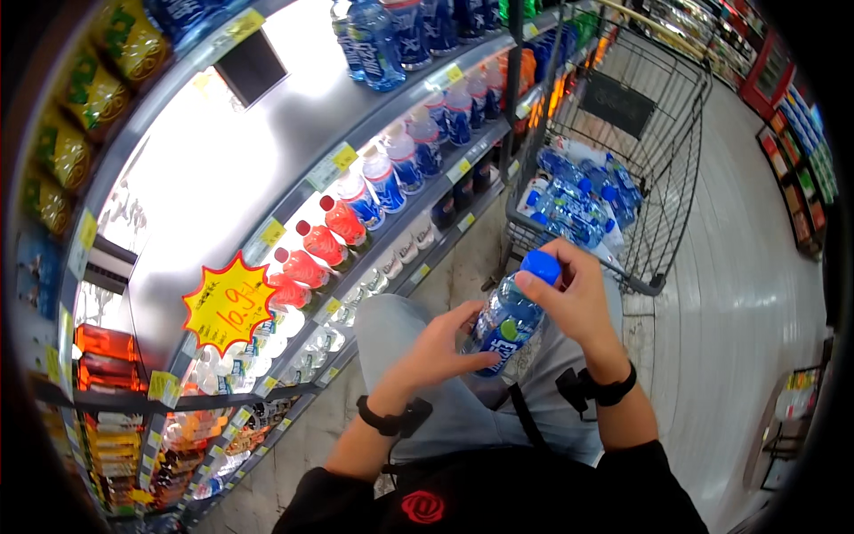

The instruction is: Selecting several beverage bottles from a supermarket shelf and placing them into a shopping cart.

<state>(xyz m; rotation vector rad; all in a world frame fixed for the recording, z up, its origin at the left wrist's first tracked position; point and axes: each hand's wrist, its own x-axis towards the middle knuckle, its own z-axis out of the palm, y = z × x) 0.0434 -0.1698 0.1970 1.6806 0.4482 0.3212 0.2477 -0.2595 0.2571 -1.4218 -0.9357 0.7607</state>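
A clear blue plastic drink bottle [512,314] with a bright blue cap is held tilted above my knees. My right hand [575,294] grips it by the neck, just under the cap. Around the bottle's lower part curl the fingers and thumb of my left hand [444,348]. Beyond my hands stands a black wire shopping cart [687,193]. Several similar blue-capped bottles [574,203] lie on their sides in the bottom of it.
Store shelves [333,167] run along my left, holding blue-labelled bottles [400,160] and red-capped bottles [323,243]. A yellow starburst price sign [230,304] juts out from a shelf edge. To the right stretches a shiny pale floor [727,314], with a display rack [797,173] beyond.
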